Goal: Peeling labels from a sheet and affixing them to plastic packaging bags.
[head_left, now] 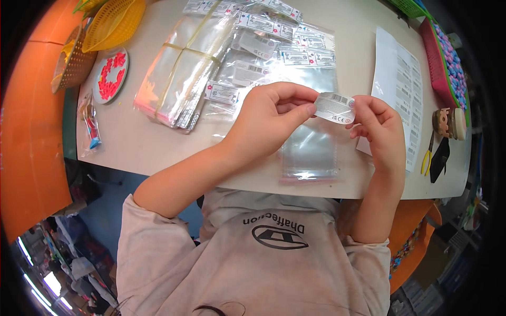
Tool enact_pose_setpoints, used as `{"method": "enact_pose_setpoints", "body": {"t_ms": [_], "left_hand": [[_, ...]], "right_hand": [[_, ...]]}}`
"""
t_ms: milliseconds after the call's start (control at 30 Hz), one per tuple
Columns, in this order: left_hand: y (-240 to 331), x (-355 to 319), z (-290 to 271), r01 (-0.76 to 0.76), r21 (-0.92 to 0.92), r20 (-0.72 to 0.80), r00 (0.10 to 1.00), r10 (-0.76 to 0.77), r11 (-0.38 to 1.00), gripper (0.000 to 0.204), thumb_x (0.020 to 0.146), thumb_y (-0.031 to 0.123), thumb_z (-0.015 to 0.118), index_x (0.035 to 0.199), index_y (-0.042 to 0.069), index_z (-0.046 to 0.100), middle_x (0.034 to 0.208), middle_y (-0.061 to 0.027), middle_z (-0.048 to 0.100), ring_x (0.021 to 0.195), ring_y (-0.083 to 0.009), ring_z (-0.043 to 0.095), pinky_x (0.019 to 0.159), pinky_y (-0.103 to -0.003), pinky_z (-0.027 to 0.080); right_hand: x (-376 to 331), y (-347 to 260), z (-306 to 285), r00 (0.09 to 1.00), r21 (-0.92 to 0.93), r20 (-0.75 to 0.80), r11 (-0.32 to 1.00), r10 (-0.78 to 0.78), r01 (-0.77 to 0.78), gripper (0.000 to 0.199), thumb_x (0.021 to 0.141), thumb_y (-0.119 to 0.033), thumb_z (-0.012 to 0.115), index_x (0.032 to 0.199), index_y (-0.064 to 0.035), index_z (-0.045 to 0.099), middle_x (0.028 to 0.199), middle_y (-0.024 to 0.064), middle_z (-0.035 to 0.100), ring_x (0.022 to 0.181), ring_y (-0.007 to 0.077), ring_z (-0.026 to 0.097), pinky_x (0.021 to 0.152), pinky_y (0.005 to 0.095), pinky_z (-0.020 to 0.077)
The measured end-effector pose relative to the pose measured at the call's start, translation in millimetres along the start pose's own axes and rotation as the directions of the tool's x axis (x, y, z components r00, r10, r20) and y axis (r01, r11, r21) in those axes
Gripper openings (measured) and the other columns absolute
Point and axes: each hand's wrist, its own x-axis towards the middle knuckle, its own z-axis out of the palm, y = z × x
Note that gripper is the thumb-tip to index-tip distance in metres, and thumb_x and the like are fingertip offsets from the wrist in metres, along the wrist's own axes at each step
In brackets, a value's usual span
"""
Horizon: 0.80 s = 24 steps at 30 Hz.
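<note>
A small white sticker label [336, 109] with rounded ends and a barcode is stretched between my two hands above the table. My left hand [276, 113] pinches its left end between thumb and finger. At the other end, the fingers of my right hand [380, 126] are closed on the label's right edge. Below the label lies a clear plastic bag [309, 158], its bottom edge toward me. Behind my left hand are several clear bags with printed header strips [263, 26], some bearing similar labels. A sheet of labels [406, 89] lies just beyond my right hand.
A banded stack of clear bags [184, 68] lies left of centre. Farther left are a plate of red pieces [112, 76], yellow baskets [116, 23] and a small bagged item [91, 129]. Yellow-handled snips [426, 162], a jar [450, 124] and a pink basket [438, 68] stand right.
</note>
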Motion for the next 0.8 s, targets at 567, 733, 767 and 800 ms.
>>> {"method": "enact_pose_setpoints", "body": {"t_ms": [567, 733, 767, 800], "left_hand": [[-12.0, -26.4, 2.1, -0.417, 0.879, 0.333, 0.884, 0.330, 0.231, 0.072, 0.077, 0.030, 0.078, 0.137, 0.002, 0.049, 0.137, -0.0248, 0.047, 0.131, -0.0420, 0.042, 0.105, -0.053, 0.036], [-18.0, -21.7, -5.8, -0.310, 0.948, 0.287, 0.927, 0.242, 0.065, 0.091, 0.069, 0.049, 0.079, 0.138, 0.000, 0.046, 0.147, -0.0237, 0.037, 0.138, -0.0475, 0.030, 0.104, -0.071, 0.022], [-19.9, -20.2, -7.3, -0.317, 0.947, 0.296, 0.923, 0.246, 0.053, 0.096, 0.067, 0.054, 0.077, 0.139, -0.002, 0.044, 0.148, -0.0232, 0.037, 0.139, -0.0471, 0.030, 0.104, -0.072, 0.022], [-21.3, -19.8, -8.4, -0.323, 0.946, 0.303, 0.920, 0.249, 0.040, 0.101, 0.066, 0.059, 0.076, 0.139, -0.003, 0.043, 0.148, -0.0228, 0.037, 0.139, -0.0467, 0.030, 0.103, -0.072, 0.023]], "right_hand": [[2.7, 2.2, -13.7, 0.980, -0.128, -0.173, 0.989, -0.101, 0.079, 0.019, 0.090, -0.016, 0.068, 0.099, 0.0004, 0.068, 0.085, 0.0018, 0.066, 0.075, 0.0072, 0.061, 0.067, 0.0201, 0.0482], [0.7, 9.1, -0.2, 0.994, -0.010, -0.095, 0.998, -0.061, 0.061, 0.016, 0.089, -0.013, 0.069, 0.098, 0.0013, 0.067, 0.084, 0.0017, 0.067, 0.075, 0.0070, 0.061, 0.067, 0.0213, 0.0480], [0.5, 9.8, 1.2, 0.993, 0.020, -0.104, 0.999, -0.048, 0.050, 0.015, 0.090, -0.012, 0.068, 0.097, 0.0015, 0.067, 0.083, 0.0016, 0.067, 0.075, 0.0069, 0.060, 0.067, 0.0211, 0.0478], [-0.4, 11.1, 2.4, 0.994, 0.022, -0.102, 0.999, -0.043, 0.046, 0.015, 0.090, -0.012, 0.068, 0.097, 0.0015, 0.067, 0.083, 0.0016, 0.067, 0.075, 0.0069, 0.060, 0.067, 0.0211, 0.0478]]}}
